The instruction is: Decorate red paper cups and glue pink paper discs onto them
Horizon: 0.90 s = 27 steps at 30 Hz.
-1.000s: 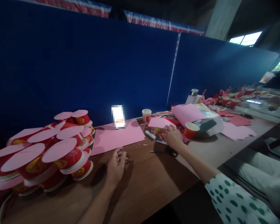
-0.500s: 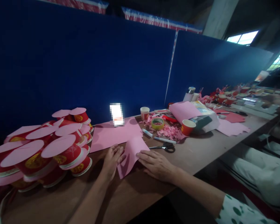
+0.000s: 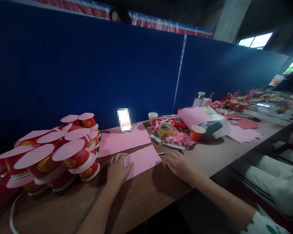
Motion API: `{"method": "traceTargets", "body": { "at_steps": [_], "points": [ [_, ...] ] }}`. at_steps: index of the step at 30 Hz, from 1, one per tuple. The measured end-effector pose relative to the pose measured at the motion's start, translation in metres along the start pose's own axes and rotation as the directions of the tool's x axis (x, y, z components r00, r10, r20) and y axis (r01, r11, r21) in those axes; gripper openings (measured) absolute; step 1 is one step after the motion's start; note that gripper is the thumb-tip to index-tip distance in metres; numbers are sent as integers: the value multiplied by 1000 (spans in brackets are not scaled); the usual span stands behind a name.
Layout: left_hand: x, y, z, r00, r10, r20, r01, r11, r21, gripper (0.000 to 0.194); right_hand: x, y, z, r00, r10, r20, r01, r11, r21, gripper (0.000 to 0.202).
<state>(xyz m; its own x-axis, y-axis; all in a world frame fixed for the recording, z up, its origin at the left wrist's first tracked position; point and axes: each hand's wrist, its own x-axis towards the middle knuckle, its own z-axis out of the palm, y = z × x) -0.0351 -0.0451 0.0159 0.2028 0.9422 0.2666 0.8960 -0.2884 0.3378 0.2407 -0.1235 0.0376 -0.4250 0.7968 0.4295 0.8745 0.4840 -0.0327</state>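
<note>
The sheet [image 3: 144, 161], bent upward half a second earlier, now lies flat, extending rightward from under the thumb of the left hand [image 3: 117, 170]. The right hand [image 3: 177, 165] has shifted off it onto the scissors [image 3: 161, 153], whose handles are now hidden.

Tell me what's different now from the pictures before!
The small pink sheet came leftward from over the tape roll, nearer the person; it was curved and now lies nearly flat. The right hand let go of it and moved right, over the scissors; whether it grips them is hidden. The left hand now rests on the sheet's left edge. The stacked red cups and large pink sheet stayed put.
</note>
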Motion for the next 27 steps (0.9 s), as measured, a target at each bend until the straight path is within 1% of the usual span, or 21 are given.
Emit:
{"method": "traceTargets", "body": {
  "at_steps": [1,3,5,7,10,13,18,22,27],
  "points": [
    [-1,2,-1,1000,-18,9,17,999,52,42,-3,10,2,995,99,12,-98,993,-62,28],
    [-4,5,-5,998,-53,38,47,991,125,47,-9,28,4,961,266,78,-248,950,-190,31],
    [-5,9,-9,995,-70,76,58,986,159,48,-15,40,4,917,360,171,-304,909,-285,35],
    [-7,11,-12,992,-77,98,59,983,172,46,-18,45,1,883,397,249,-308,892,-331,35],
    [-8,13,-15,991,-80,112,60,983,171,42,-16,46,-6,860,414,298,-300,883,-362,31],
    [-8,11,-15,992,-72,105,55,985,161,40,-12,48,-11,856,405,322,-285,889,-359,27],
    [-5,4,-11,997,-26,72,17,993,121,42,-8,53,-11,838,407,363,-281,893,-351,20],
    [-5,2,-10,997,-8,74,1,996,89,41,-9,50,-14,839,387,381,-269,906,-328,16],
    [-6,5,-11,997,-29,74,19,992,123,40,-15,47,-17,859,339,384,-252,932,-259,17]
  ]
}}
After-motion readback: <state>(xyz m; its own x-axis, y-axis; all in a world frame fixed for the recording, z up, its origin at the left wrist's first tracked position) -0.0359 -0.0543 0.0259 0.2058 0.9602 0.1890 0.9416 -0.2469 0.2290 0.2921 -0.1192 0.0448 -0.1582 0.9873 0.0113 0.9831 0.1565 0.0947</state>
